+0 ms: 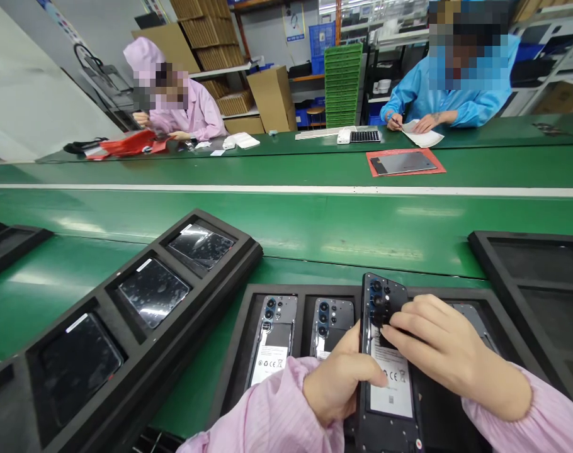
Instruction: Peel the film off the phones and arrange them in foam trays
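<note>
A smartphone without its back cover [391, 402] is raised over a black foam tray [234, 340], its camera lenses and white battery label facing me. My left hand [340, 380] is wrapped round its left side, thumb across the label. On the upper part, just below the lenses, the fingertips of my right hand [437, 340] are pressed together; whether they pinch some small part is hidden. Two more open-backed phones, one at the left [273, 340] and one in the middle [332, 321], lie in the tray's slots. Another phone [475, 318] is partly covered by my right hand.
Left stands a stacked foam tray [140, 352] with several dark screens. Another foam tray [508, 277] lies at the right. Across the green bench, two people in pink [199, 104] and blue [485, 88] work. A flat grey panel [404, 163] rests on a red sheet.
</note>
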`<state>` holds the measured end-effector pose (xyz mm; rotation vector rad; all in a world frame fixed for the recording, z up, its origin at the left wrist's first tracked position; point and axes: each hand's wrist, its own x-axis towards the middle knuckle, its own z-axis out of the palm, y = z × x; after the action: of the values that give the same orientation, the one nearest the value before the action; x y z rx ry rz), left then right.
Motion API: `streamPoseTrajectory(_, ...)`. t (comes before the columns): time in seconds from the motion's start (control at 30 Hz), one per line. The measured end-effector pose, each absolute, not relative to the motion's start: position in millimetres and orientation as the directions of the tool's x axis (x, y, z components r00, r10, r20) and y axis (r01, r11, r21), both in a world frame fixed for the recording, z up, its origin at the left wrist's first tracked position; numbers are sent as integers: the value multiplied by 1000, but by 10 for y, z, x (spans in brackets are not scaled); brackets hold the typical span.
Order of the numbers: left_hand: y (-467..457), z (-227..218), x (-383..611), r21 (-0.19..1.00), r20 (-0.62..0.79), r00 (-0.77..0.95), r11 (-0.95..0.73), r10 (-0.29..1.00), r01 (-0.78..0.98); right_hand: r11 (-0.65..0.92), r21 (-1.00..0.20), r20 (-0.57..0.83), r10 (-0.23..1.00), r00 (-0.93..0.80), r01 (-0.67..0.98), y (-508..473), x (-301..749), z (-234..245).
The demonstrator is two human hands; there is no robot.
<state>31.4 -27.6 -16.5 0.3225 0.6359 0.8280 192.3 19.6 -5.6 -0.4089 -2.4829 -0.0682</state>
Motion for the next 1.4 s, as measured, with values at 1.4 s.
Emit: streamPoseTrajectory(1.4, -313, -128, 328, 662, -385, 372, 533, 845, -527, 824, -183, 711, 488, -506, 536, 24, 1699, -174)
